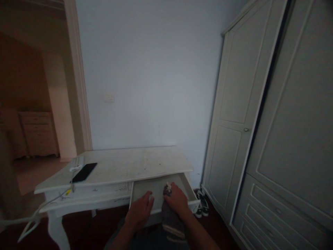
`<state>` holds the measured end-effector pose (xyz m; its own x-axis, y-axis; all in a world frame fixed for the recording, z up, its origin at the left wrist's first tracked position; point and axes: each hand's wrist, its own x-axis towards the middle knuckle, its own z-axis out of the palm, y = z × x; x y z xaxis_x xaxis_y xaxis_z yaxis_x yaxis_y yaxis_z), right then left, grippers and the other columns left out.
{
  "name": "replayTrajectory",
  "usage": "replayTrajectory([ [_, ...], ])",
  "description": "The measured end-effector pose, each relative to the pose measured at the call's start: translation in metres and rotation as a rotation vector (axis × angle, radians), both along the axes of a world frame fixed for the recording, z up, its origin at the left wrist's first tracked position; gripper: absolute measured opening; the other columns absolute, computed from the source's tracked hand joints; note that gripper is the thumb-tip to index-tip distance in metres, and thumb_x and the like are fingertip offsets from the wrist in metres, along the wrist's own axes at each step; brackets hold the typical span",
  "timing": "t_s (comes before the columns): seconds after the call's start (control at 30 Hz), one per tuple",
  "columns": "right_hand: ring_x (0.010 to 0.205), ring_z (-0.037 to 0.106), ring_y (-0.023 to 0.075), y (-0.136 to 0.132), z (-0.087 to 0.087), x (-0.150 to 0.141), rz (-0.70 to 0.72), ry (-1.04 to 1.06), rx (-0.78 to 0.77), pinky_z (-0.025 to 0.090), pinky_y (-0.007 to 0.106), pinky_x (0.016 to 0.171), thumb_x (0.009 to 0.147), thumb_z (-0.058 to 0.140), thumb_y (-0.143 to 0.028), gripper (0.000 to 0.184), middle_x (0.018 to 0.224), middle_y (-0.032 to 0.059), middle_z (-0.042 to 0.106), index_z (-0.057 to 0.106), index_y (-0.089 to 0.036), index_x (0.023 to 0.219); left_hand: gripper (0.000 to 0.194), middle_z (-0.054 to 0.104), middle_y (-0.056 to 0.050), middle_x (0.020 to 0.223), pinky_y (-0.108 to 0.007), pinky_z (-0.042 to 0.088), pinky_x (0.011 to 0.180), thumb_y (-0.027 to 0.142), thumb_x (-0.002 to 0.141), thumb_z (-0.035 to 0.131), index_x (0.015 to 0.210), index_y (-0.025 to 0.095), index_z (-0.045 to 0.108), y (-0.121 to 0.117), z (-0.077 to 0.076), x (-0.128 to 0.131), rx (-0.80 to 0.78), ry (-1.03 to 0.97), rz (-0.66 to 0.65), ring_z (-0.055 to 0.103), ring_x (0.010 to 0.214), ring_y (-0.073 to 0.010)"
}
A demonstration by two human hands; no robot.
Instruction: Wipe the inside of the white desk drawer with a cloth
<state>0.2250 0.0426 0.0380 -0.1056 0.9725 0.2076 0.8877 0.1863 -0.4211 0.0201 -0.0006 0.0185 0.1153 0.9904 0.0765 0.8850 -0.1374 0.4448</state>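
A dark grey piece of cloth (171, 218) with pale stripes near its lower end hangs from my right hand (177, 198). The fingers close around its upper part, where a small whitish patterned bit shows above them. Its exact kind is hard to make out in the dim light. My left hand (139, 210) is over the front left of the pulled-out drawer (156, 187), thumb and fingers a little apart, with nothing visible in it. The drawer belongs to a worn white desk (125, 161), and both hands are over its front part.
On the desk's left lie a black phone (84, 172) and a white power strip (78, 162) with a cable. Dark shoes (202, 205) stand on the floor right of the desk, beside a white wardrobe (231, 104). A doorway opens at left.
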Motion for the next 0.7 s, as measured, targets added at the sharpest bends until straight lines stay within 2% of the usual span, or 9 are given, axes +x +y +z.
replayTrajectory([
  [0.1, 0.109, 0.069, 0.0329, -0.007, -0.003, -0.008, -0.012, -0.012, 0.047, 0.051, 0.041, 0.090, 0.083, 0.064, -0.036, 0.047, 0.116, 0.0151, 0.072, 0.061, -0.019, 0.127, 0.059, 0.057, -0.009, 0.157, -0.038, 0.042, 0.119, 0.047, 0.107, 0.016, 0.152, 0.023, 0.046, 0.001, -0.005, -0.002, 0.079, -0.066, -0.007, 0.057, 0.141, -0.0226],
  [0.23, 0.109, 0.068, 0.0333, -0.023, -0.012, -0.056, 0.110, 0.005, 0.117, 0.052, 0.042, 0.090, 0.087, 0.062, -0.035, 0.037, 0.114, 0.0144, 0.071, 0.064, -0.021, 0.121, 0.059, 0.054, -0.009, 0.159, -0.037, 0.039, 0.122, 0.045, 0.106, 0.017, 0.154, 0.023, 0.044, 0.003, -0.015, -0.009, 0.157, -0.151, -0.029, 0.051, 0.146, -0.0226],
  [0.3, 0.108, 0.069, 0.0324, -0.025, -0.017, -0.075, 0.147, 0.049, 0.099, 0.053, 0.042, 0.089, 0.090, 0.058, -0.033, 0.034, 0.115, 0.0148, 0.071, 0.064, -0.021, 0.121, 0.061, 0.050, -0.010, 0.162, -0.039, 0.036, 0.125, 0.044, 0.105, 0.016, 0.156, 0.021, 0.040, 0.003, -0.019, -0.012, 0.207, -0.168, 0.041, 0.046, 0.150, -0.0229],
  [0.4, 0.106, 0.071, 0.0311, -0.016, -0.022, -0.088, 0.188, 0.103, 0.062, 0.055, 0.041, 0.088, 0.094, 0.055, -0.032, 0.035, 0.116, 0.0161, 0.072, 0.064, -0.018, 0.125, 0.062, 0.048, -0.011, 0.163, -0.045, 0.029, 0.130, 0.042, 0.105, 0.015, 0.158, 0.019, 0.038, -0.001, -0.022, -0.010, 0.309, -0.119, 0.174, 0.040, 0.152, -0.0246],
  [0.47, 0.107, 0.071, 0.0298, -0.006, -0.024, -0.087, 0.271, 0.103, 0.048, 0.055, 0.040, 0.090, 0.097, 0.051, -0.029, 0.034, 0.117, 0.0166, 0.074, 0.066, -0.017, 0.124, 0.061, 0.049, -0.011, 0.162, -0.047, 0.025, 0.131, 0.045, 0.106, 0.019, 0.157, 0.021, 0.042, -0.006, -0.021, -0.004, 0.340, -0.054, 0.117, 0.039, 0.152, -0.0270],
  [0.53, 0.108, 0.071, 0.0269, 0.004, -0.023, -0.079, 0.406, 0.081, 0.021, 0.055, 0.036, 0.093, 0.097, 0.050, -0.025, 0.031, 0.119, 0.0138, 0.075, 0.072, -0.019, 0.118, 0.063, 0.045, -0.008, 0.166, -0.049, 0.024, 0.132, 0.055, 0.105, 0.029, 0.158, 0.025, 0.043, -0.011, -0.018, 0.004, 0.324, 0.005, -0.033, 0.036, 0.154, -0.0304],
  [0.6, 0.111, 0.071, 0.0228, 0.012, -0.018, -0.063, 0.546, 0.071, -0.002, 0.053, 0.030, 0.097, 0.095, 0.053, -0.023, 0.028, 0.122, 0.0089, 0.076, 0.075, -0.022, 0.111, 0.072, 0.036, -0.006, 0.171, -0.052, 0.023, 0.132, 0.066, 0.100, 0.043, 0.162, 0.028, 0.040, -0.014, -0.016, 0.012, 0.284, 0.050, -0.150, 0.030, 0.157, -0.0342],
  [0.7, 0.114, 0.070, 0.0164, 0.019, -0.008, -0.024, 0.711, 0.092, -0.014, 0.048, 0.022, 0.101, 0.090, 0.060, -0.022, 0.025, 0.129, 0.0009, 0.075, 0.076, -0.027, 0.108, 0.096, 0.026, -0.005, 0.175, -0.054, 0.024, 0.132, 0.075, 0.087, 0.061, 0.167, 0.032, 0.028, -0.013, -0.016, 0.019, 0.190, 0.096, -0.213, 0.022, 0.160, -0.0382],
])
